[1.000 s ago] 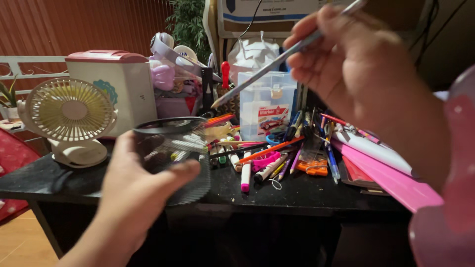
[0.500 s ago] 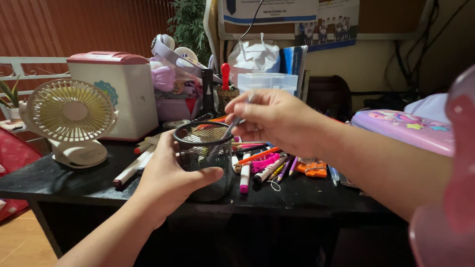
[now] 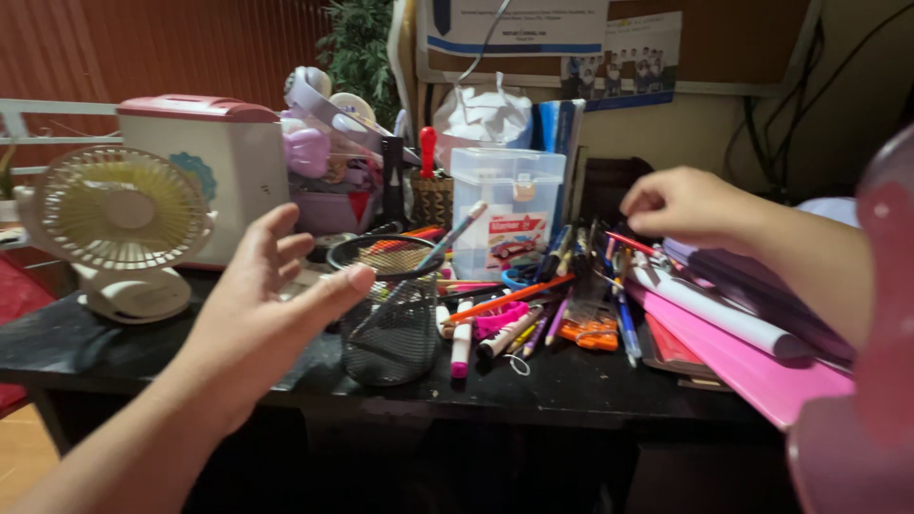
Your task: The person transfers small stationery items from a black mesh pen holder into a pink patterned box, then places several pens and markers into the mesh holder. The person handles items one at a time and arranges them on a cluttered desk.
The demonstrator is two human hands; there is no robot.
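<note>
Left hand (image 3: pixel 262 309) open, fingers spread, holding nothing; thumb tip just beside the rim of the black mesh pen cup (image 3: pixel 390 309), which stands upright on the dark desk (image 3: pixel 590 385) immediately right of that hand. A pencil (image 3: pixel 455 233) leans out of the cup, tip up toward the clear plastic box (image 3: pixel 507 205). Right hand (image 3: pixel 681 202) loosely curled, empty as far as shows, hovers well apart to the right over the scattered pens and markers (image 3: pixel 533 319).

Black wire-mesh metal cup (image 3: pixel 390 314), matt and see-through, stands on a dark, matt worktop (image 3: pixel 590 381). A smooth grey pencil (image 3: pixel 455 233) leans in it. Behind sits a clear glossy plastic box (image 3: pixel 509 205). The fan (image 3: pixel 119 224) is cream plastic with a faint sheen. At the right edge lie glossy pink sheets (image 3: pixel 752 357) and a smooth white roll (image 3: pixel 724 319).
</note>
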